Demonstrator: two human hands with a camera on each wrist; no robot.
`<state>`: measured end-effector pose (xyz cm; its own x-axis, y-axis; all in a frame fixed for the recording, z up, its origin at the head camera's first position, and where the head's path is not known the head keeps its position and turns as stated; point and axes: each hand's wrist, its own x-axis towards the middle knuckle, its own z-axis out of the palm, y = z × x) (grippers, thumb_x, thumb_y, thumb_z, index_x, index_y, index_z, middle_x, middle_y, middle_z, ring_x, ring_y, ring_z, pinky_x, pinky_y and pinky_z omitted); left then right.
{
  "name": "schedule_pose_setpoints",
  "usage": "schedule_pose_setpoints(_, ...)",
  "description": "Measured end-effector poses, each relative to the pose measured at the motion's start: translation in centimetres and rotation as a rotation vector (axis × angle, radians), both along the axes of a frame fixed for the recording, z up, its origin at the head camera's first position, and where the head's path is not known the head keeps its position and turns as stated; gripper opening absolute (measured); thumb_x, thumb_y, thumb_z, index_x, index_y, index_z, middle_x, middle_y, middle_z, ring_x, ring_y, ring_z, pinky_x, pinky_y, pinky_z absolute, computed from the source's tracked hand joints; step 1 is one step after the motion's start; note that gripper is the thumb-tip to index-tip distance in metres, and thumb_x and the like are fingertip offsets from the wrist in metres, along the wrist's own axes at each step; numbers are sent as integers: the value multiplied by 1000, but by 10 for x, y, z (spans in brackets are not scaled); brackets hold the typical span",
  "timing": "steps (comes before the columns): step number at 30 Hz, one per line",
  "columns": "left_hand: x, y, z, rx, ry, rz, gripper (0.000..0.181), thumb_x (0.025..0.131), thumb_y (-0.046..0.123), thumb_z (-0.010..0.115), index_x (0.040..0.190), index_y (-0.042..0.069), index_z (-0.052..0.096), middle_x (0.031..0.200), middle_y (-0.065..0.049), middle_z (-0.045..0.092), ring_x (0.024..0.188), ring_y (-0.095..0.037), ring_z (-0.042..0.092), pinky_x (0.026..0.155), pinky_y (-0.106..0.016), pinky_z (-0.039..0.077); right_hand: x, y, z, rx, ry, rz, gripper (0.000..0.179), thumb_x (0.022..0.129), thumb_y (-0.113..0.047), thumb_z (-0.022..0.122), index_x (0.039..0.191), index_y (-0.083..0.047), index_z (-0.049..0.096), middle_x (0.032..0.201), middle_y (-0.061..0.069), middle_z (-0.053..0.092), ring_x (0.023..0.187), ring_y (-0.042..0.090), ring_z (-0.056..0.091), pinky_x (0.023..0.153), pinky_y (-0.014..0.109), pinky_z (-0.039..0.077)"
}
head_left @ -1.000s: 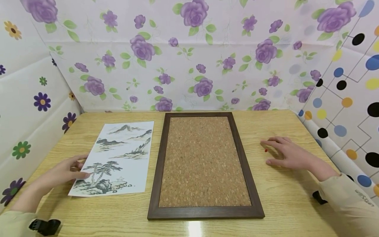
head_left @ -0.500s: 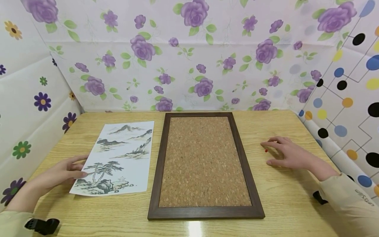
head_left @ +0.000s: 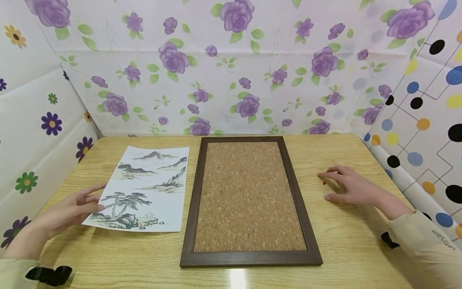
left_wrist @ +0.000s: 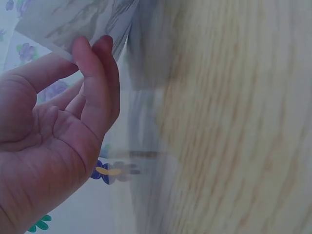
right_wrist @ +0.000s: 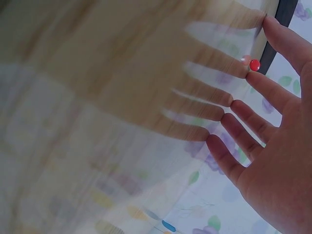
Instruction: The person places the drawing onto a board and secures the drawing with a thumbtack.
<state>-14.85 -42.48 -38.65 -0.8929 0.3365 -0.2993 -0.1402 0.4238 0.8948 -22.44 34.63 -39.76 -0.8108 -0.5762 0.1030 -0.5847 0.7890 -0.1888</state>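
Observation:
My left hand (head_left: 72, 208) pinches the left edge of a sheet of paper (head_left: 166, 216) printed with an ink landscape of mountains and pines. In the left wrist view the thumb and fingertips grip the paper (left_wrist: 73, 24), whose near part is raised off the wood. On the right, my right hand (head_left: 351, 186) rests with its fingertips on the table, fingers relaxed and spread. Between its thumb and index finger lies a small red ball-shaped thing (head_left: 324, 183), also showing as a red bead-like head (right_wrist: 254, 65) beside the index fingertip in the right wrist view.
A cork board (head_left: 249, 196) in a dark brown frame (head_left: 252, 259) lies in the middle of the wooden table (head_left: 213, 279), between the hands. Patterned sheets (head_left: 231, 92) hang as walls behind the table and at both sides.
The left hand has lifted the paper's near edge off the table and shifted it slightly up and away. The right hand and the framed cork board have stayed put.

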Motion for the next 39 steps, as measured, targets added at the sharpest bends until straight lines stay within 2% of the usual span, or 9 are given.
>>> schedule_pose_setpoints(2,-1,1,1,-25,6,9,72,103,11,47,161,22,5,89,12,46,61,-12,29,55,-42,29,0,0,0,0,0,1,65,85,-44,75,140,-15,56,127,9,57,116,32,52,88,50,47)
schedule_pose_setpoints(4,-2,1,3,-38,12,3,74,104,12,47,161,22,0,101,17,49,72,6,42,74,-48,47,0,0,0,-1,-3,2,65,86,-43,75,140,-14,56,127,9,57,116,32,51,88,50,46)
schedule_pose_setpoints(6,-3,2,4,-61,21,5,75,104,13,46,161,24,-1,113,22,49,88,17,47,92,-60,46,0,0,0,-3,-4,3,65,85,-43,75,141,-14,56,128,9,56,116,32,51,89,51,46)
schedule_pose_setpoints(8,-4,2,6,-56,43,-6,75,104,13,45,161,24,-2,124,24,48,110,17,47,107,-60,42,0,0,0,-6,1,6,65,85,-43,76,140,-14,56,127,9,57,116,32,51,88,51,46)
schedule_pose_setpoints(11,-5,6,8,-16,64,1,74,104,10,44,161,25,-1,124,21,52,112,12,50,91,-22,50,0,0,-1,-6,5,8,65,85,-42,76,140,-14,56,127,10,57,115,33,51,89,52,46)
schedule_pose_setpoints(13,-6,9,10,44,79,8,74,104,6,44,161,25,1,124,18,56,112,7,54,82,-12,46,0,0,0,-7,1,4,66,85,-42,76,140,-14,56,128,11,56,116,34,51,89,53,46)
schedule_pose_setpoints(19,-9,22,18,183,98,12,74,102,0,43,161,28,7,130,21,56,114,2,59,84,-13,48,0,-1,0,-2,-15,-7,66,85,-43,75,141,-14,55,128,10,56,117,33,51,90,53,45)
schedule_pose_setpoints(26,-13,46,23,288,137,-23,75,101,-4,43,161,22,7,129,12,60,113,-2,60,89,-11,48,-1,-1,0,1,-4,1,66,85,-43,76,141,-14,55,126,9,57,115,32,51,89,50,45)
schedule_pose_setpoints(39,-15,88,24,362,125,24,77,100,-3,48,160,25,10,118,11,64,105,-4,61,84,-19,53,-2,2,-4,-25,-3,8,62,85,-43,76,137,-14,59,126,7,57,115,30,52,90,51,47)
